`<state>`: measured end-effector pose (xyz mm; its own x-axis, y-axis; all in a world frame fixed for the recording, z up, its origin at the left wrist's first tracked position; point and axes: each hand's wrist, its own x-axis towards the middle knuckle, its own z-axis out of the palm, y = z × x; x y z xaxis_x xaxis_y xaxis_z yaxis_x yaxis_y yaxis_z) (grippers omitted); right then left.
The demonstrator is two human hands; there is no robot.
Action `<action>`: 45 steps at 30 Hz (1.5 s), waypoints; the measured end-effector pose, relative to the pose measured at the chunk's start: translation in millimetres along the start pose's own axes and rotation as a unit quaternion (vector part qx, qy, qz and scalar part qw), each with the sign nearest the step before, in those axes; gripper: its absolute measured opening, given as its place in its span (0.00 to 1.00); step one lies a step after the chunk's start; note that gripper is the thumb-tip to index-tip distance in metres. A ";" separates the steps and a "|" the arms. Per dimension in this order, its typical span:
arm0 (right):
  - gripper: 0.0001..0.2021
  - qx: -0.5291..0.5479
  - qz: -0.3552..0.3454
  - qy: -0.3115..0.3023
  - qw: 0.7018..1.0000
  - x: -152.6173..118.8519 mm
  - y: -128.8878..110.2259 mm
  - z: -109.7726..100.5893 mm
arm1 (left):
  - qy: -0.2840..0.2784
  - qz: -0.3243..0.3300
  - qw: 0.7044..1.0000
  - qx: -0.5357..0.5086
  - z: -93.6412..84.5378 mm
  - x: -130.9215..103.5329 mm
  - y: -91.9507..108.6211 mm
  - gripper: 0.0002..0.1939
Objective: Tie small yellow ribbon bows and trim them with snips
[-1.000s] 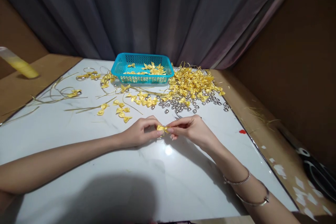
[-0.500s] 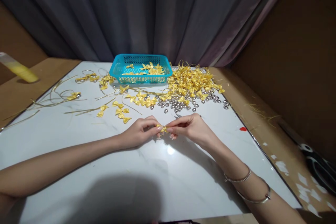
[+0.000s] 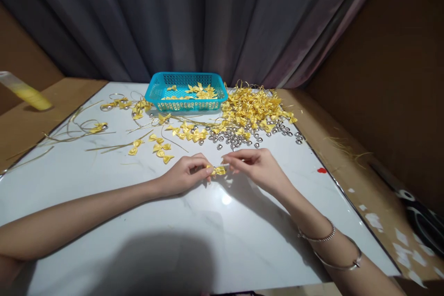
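Note:
My left hand [image 3: 189,173] pinches a small yellow ribbon bow [image 3: 218,170] between thumb and fingers, just above the white tabletop. Its right half sticks out from the fingertips. Close to that end is my right hand [image 3: 255,166], thumb and index finger brought near each other. Their tips are blurred, and whatever they hold is too small to make out. Beyond the hands lie several loose yellow bows [image 3: 163,152] and a scatter of silver heart-shaped pieces [image 3: 236,138].
A turquoise basket [image 3: 187,105] with bows stands at the back, beside a heap of yellow bows [image 3: 255,104] on gold cords. More gold cords [image 3: 72,134] spread leftward. A yellow-filled tube [image 3: 33,97] lies far left; black-handled scissors [image 3: 412,208] and white scraps [image 3: 402,249] are at right.
My right hand has drawn back slightly to the right from the bow, baring its right half. My left hand keeps its hold in the same place.

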<state>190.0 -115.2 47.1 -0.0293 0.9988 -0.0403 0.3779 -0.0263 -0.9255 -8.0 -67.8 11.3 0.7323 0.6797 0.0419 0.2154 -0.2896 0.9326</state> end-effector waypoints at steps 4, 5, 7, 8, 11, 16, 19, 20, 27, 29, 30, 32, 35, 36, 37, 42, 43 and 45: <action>0.10 0.032 -0.053 0.109 0.992 0.2 -1.2 -9.8 | 0.004 -0.005 1.000 0.003 0.4 0.3 -0.3 0.15; 0.11 0.045 -0.063 0.124 0.989 0.0 -1.1 -11.4 | 0.006 -0.006 1.000 0.004 0.5 0.4 -0.5 0.15; 0.13 0.065 -0.078 0.135 0.986 -0.6 -1.3 -13.2 | 0.010 -0.008 1.000 0.007 0.8 0.6 -0.9 0.15; 0.15 0.073 -0.083 0.132 0.985 -1.0 -1.7 -13.6 | 0.013 -0.011 1.000 0.008 1.0 0.7 -1.1 0.15; 0.26 0.096 -0.083 0.101 0.987 -2.1 -4.2 -13.1 | 0.025 -0.023 0.999 0.009 1.1 1.0 -1.6 0.16; 0.29 0.134 -0.011 0.008 0.991 -2.9 -7.7 -8.3 | 0.034 -0.038 0.999 0.015 0.9 1.6 -1.8 0.16; 0.15 0.109 0.047 -0.084 0.989 -4.0 -6.8 -0.8 | 0.043 -0.042 0.998 0.007 1.1 2.2 -1.4 0.15; 0.14 0.095 0.061 -0.106 0.988 -4.6 -6.0 2.1 | 0.048 -0.044 0.998 0.002 1.2 2.5 -1.2 0.15; 0.06 0.099 0.102 -0.119 0.983 -4.3 2.8 13.6 | 0.050 -0.051 0.997 -0.024 -0.8 3.5 -1.2 0.14; 0.06 0.103 0.102 -0.124 0.982 -3.6 3.2 13.3 | 0.048 -0.054 0.997 -0.026 -1.6 3.6 -1.2 0.14; 0.07 0.101 0.103 -0.126 0.982 -3.5 2.8 12.9 | 0.048 -0.055 0.997 -0.028 -1.9 3.6 -1.0 0.14; 0.08 0.089 0.104 -0.121 0.983 -4.0 1.4 12.4 | 0.048 -0.056 0.997 -0.032 -2.0 3.6 -0.7 0.14; 0.09 0.054 0.099 -0.115 0.987 -5.7 -0.5 12.0 | 0.049 -0.057 0.997 -0.036 -1.8 3.6 -0.5 0.14; 0.09 0.042 0.095 -0.116 0.988 -6.3 -0.8 12.0 | 0.049 -0.057 0.996 -0.037 -1.7 3.7 -0.5 0.14; 0.09 0.032 0.090 -0.117 0.989 -6.9 -1.0 11.9 | 0.050 -0.056 0.997 -0.036 -1.8 3.7 -0.5 0.14; 0.10 0.001 0.074 -0.122 0.990 -8.0 -0.3 12.2 | 0.051 -0.059 0.996 -0.036 -2.2 4.0 -0.7 0.14; 0.10 -0.001 0.073 -0.121 0.990 -8.0 0.1 12.5 | 0.051 -0.060 0.996 -0.036 -2.3 4.0 -0.9 0.14; 0.11 -0.002 0.074 -0.118 0.990 -7.9 1.2 13.1 | 0.050 -0.061 0.996 -0.035 -2.5 4.1 -1.2 0.14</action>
<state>178.5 -123.7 41.4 -0.1895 0.9463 -0.2621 0.3980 -0.1700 -0.9015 -6.9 -63.1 11.2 0.6341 0.7722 -0.0418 0.2508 -0.1542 0.9557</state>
